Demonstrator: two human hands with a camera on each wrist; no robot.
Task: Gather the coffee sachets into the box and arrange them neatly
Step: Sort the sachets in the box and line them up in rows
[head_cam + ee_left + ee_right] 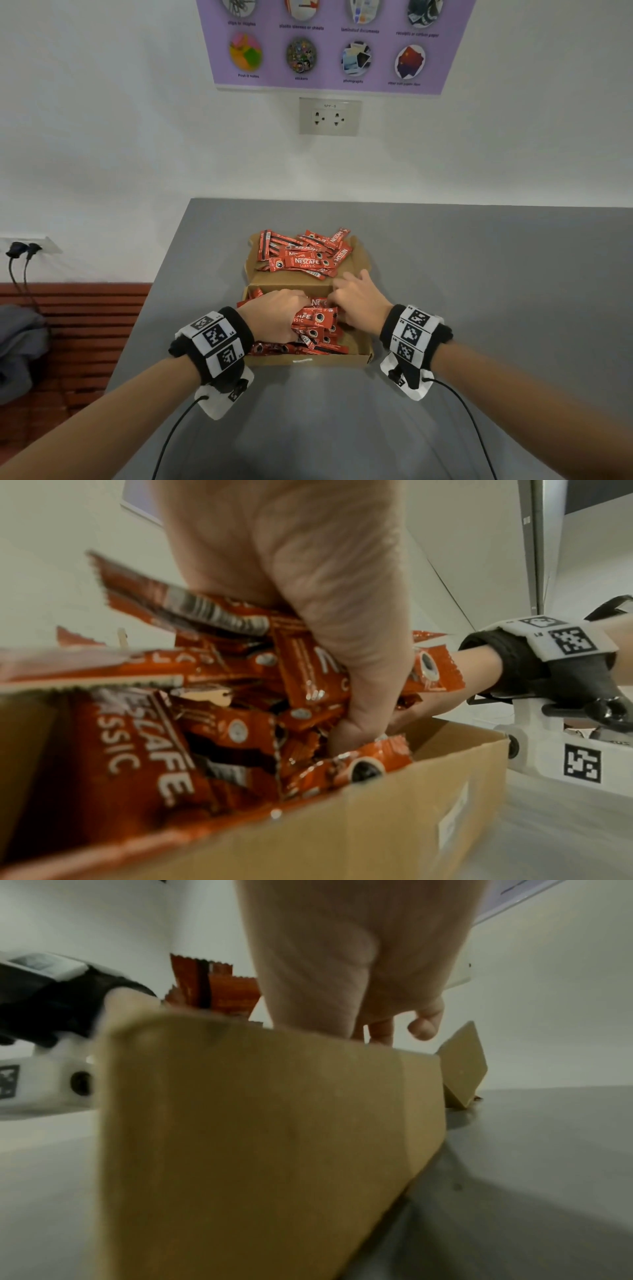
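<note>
While both hands were down in the cardboard box point(310, 360) on the grey bench point(479, 274), my left hand point(274, 313) had its fingers point(356, 723) curled round a bunch of Nescafé sachets point(317, 318). My right hand point(359, 298) sat at the far edge of that pile, fingers bent, but I couldn't tell if it actually held any. Felt like mid-gather to me: a second heap of sachets point(303, 255) lay on the open lid flap point(356, 265) behind. Next move probably needed that heap scooped in, then everything lined up flat.
</note>
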